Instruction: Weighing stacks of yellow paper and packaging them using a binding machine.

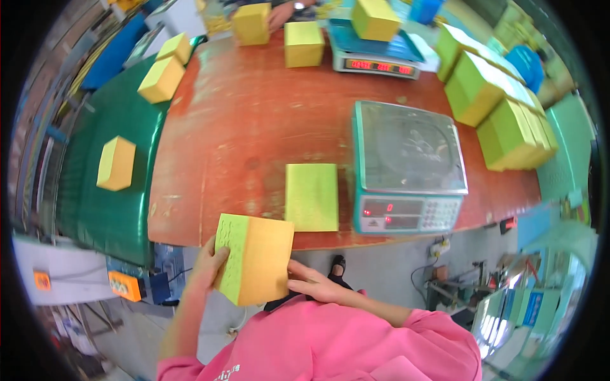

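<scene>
A thick block-shaped stack of yellow paper (267, 260) is held up between my two hands, off the near edge of the table and tilted, with dark marks on its left face. My left hand (208, 263) grips its left side, thumb on the marked face. The fingers of my right hand (312, 282) press against its right side. Just beyond lies a flat yellow-green sheet or thin stack of paper (311, 198). To its right stands a teal weighing scale (410, 152) with a bare metal pan.
More yellow stacks stand on the red table (254, 127), at the back and along its right side. A second scale (378, 54) carries a stack at the far edge. On the left, a green conveyor belt (82, 209) bears several stacks. Another person's hand (279, 16) touches a far stack.
</scene>
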The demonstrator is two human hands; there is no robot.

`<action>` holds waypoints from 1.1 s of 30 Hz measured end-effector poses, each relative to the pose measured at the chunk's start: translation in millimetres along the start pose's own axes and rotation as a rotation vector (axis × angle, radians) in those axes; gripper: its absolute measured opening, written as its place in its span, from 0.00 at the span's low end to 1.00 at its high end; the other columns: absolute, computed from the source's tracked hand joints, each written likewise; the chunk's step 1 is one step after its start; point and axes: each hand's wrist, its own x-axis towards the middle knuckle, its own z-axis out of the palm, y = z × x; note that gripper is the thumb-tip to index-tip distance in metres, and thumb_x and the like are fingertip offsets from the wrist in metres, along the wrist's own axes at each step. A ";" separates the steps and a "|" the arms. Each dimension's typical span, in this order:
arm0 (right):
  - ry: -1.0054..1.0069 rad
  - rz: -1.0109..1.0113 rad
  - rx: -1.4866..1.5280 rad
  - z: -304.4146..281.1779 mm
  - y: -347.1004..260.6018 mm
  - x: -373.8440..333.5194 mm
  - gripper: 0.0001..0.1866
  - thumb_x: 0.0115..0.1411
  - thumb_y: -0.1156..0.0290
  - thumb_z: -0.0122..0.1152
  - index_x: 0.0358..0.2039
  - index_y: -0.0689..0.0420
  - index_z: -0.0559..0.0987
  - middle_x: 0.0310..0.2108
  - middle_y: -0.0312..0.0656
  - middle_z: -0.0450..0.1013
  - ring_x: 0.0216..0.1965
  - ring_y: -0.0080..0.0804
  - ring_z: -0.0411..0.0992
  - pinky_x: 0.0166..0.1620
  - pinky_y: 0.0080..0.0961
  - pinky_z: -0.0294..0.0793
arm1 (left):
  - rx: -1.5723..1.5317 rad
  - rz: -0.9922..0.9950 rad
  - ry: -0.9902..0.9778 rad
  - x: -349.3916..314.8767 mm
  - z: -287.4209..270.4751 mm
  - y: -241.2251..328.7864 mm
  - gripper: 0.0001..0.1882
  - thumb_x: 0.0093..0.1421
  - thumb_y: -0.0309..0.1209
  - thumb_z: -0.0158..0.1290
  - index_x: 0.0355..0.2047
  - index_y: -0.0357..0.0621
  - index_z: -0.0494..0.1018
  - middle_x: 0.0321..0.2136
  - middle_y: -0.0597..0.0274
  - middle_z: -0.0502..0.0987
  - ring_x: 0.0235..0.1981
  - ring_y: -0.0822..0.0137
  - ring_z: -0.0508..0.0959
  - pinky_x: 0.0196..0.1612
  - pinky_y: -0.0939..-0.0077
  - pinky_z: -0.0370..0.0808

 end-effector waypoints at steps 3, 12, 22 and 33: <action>0.098 -0.404 -0.245 -22.2 -55.7 -50.0 0.28 0.67 0.56 0.48 0.61 0.61 0.65 0.70 0.50 0.45 0.71 0.41 0.42 0.69 0.40 0.41 | -0.314 -0.147 -0.069 -2.8 67.7 35.4 0.24 0.65 0.36 0.49 0.57 0.35 0.66 0.47 0.60 0.76 0.47 0.68 0.76 0.49 0.72 0.73; 1.058 -0.965 -0.276 -102.2 -176.5 -125.2 0.20 0.69 0.64 0.42 0.55 0.64 0.65 0.57 0.44 0.65 0.57 0.27 0.64 0.58 0.23 0.62 | 0.367 1.125 0.380 60.3 306.6 192.1 0.23 0.63 0.28 0.50 0.58 0.38 0.62 0.41 0.53 0.72 0.39 0.60 0.76 0.43 0.68 0.73; 1.104 -0.570 -1.173 -183.5 -290.4 -103.6 0.19 0.65 0.63 0.49 0.51 0.58 0.76 0.54 0.52 0.70 0.57 0.49 0.67 0.60 0.36 0.63 | -1.026 -0.165 -0.392 140.1 380.9 179.5 0.14 0.64 0.32 0.49 0.47 0.37 0.70 0.41 0.54 0.78 0.41 0.62 0.80 0.43 0.69 0.80; 1.150 -0.328 -1.930 -141.8 -254.1 -54.8 0.19 0.58 0.75 0.55 0.50 0.62 0.76 0.56 0.55 0.69 0.59 0.53 0.65 0.63 0.44 0.59 | -0.716 0.404 -0.076 118.7 49.6 101.5 0.27 0.56 0.29 0.55 0.55 0.40 0.61 0.38 0.62 0.70 0.41 0.70 0.74 0.39 0.73 0.74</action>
